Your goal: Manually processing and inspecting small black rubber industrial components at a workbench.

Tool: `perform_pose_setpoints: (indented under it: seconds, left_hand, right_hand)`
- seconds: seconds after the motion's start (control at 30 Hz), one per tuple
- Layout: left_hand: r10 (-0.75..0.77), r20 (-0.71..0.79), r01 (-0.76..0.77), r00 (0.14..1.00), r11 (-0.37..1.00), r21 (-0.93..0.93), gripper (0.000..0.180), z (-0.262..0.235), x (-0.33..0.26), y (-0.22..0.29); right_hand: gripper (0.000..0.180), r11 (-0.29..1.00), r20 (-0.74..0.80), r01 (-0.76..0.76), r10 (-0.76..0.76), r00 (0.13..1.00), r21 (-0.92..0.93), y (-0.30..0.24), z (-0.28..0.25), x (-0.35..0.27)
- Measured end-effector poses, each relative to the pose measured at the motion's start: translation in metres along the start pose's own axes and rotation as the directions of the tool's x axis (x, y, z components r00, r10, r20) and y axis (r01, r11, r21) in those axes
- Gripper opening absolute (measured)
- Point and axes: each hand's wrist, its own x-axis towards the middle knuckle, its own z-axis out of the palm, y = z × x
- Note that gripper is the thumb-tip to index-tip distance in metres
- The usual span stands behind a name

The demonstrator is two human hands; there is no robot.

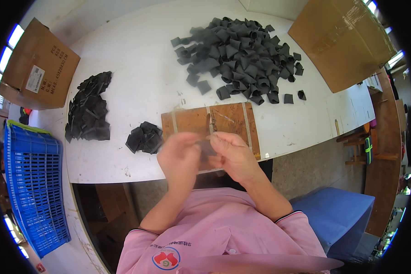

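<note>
Over the wooden board [182, 119], at the table's near edge, my two hands come together. My right hand [236, 154] has its thumb and fingers pinched on a small dark grey fabric piece [207, 148]. Beside it my left hand [180, 154] is smeared by motion; its fingers reach toward the same piece, and I cannot make out their grip. Just left of the board lies a small heap of flat black fabric pieces [144, 138]. Beyond the board spreads a large pile of dark grey fabric tubes [242, 57], many with an open end.
A longer pile of flat black pieces [89, 109] lies at the left of the white table [137, 68]. Cardboard boxes stand at the far left [45, 68] and far right [345, 43]. A blue plastic basket [36, 182] is at the left, a blue bin [335, 214] at the lower right.
</note>
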Motion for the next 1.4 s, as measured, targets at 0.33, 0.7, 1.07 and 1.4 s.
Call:
perform_pose_setpoints:
  seconds: [0.33,0.7,1.07,1.4]
  left_hand:
    - [-0.234,0.561,0.595,0.794,0.49,-0.637,0.017,-0.003,0.042,0.035]
    - [0.484,0.413,-0.538,0.771,0.843,0.017,0.028,0.008,0.043,0.044]
    - [0.428,0.01,-0.424,0.904,0.897,-0.127,0.02,0.022,0.022,0.04]
    - [0.37,0.385,-0.313,0.845,0.928,-0.204,0.018,0.003,0.043,0.045]
  right_hand:
    - [0.027,0.944,0.224,0.22,-0.165,0.96,-0.246,-0.04,-0.002,0.037]
    - [0.037,0.026,0.387,0.666,-0.797,0.464,-0.746,-0.036,0.008,0.008]
    - [0.036,-0.152,0.454,0.683,-0.843,0.287,-0.715,-0.028,0.017,0.006]
    - [0.011,0.45,0.342,0.611,-0.545,0.766,-0.652,-0.053,-0.001,0.019]
